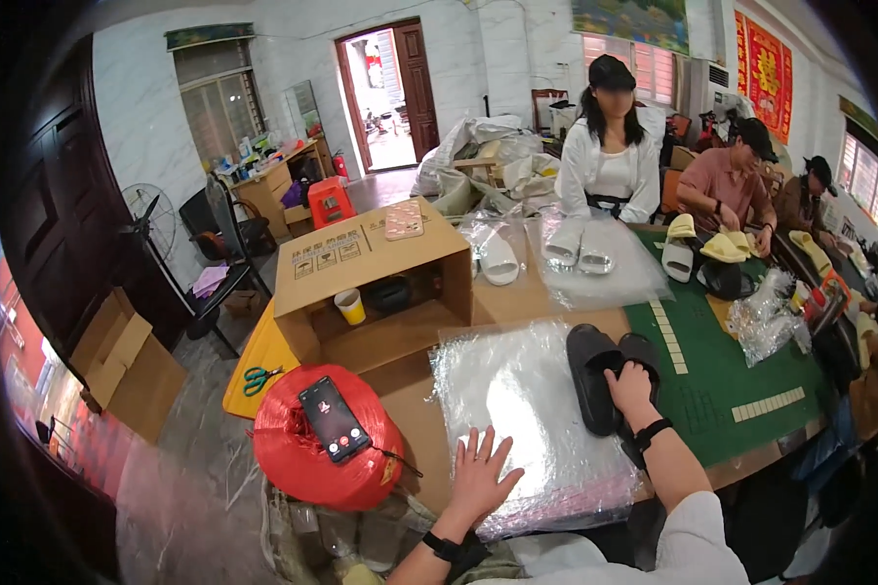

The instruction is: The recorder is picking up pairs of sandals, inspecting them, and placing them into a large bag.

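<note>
My left hand (480,478) lies spread, palm down, on a stack of clear plastic bags (507,390). The bags are shiny and sit at the table's near edge. Beside them on the right, my right hand (632,392) is closed on a pair of black slippers (591,363). Its fingers cover part of the right slipper, and the thumb reaches the edge of the left one. The slippers lie side by side, partly over the bags' right side. How the fingers grip underneath is hidden.
Left of the bags, a phone (334,417) rests on a big red roll of twine (293,458). Green scissors (260,380) lie behind it. An open cardboard box (322,263) holds a yellow-white cup (349,307). Across the table stands a person (610,156) by bagged white slippers (595,255); others sit at right.
</note>
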The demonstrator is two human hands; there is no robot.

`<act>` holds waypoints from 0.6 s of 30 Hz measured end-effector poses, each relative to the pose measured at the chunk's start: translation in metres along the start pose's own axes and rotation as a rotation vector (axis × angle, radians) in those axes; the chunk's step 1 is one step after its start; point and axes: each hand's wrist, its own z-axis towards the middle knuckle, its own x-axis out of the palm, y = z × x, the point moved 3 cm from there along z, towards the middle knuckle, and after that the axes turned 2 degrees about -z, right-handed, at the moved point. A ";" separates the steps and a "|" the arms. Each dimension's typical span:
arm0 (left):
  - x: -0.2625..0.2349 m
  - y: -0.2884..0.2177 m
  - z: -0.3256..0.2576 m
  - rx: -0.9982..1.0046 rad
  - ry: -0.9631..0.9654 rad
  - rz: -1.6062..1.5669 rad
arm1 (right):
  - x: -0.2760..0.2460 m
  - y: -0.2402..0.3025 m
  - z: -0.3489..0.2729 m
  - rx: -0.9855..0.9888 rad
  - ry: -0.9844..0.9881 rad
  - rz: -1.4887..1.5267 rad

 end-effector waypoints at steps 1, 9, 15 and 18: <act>0.000 0.001 0.000 -0.009 -0.009 0.000 | 0.002 -0.005 0.002 0.025 0.022 0.010; 0.005 0.002 0.000 -0.007 -0.018 -0.017 | -0.007 -0.020 0.017 -0.064 0.045 0.192; 0.003 0.001 0.002 -0.019 0.002 -0.029 | -0.053 -0.053 0.012 0.078 -0.214 0.325; 0.004 0.004 0.000 -0.017 0.018 0.007 | -0.098 -0.040 -0.010 0.085 -0.283 0.437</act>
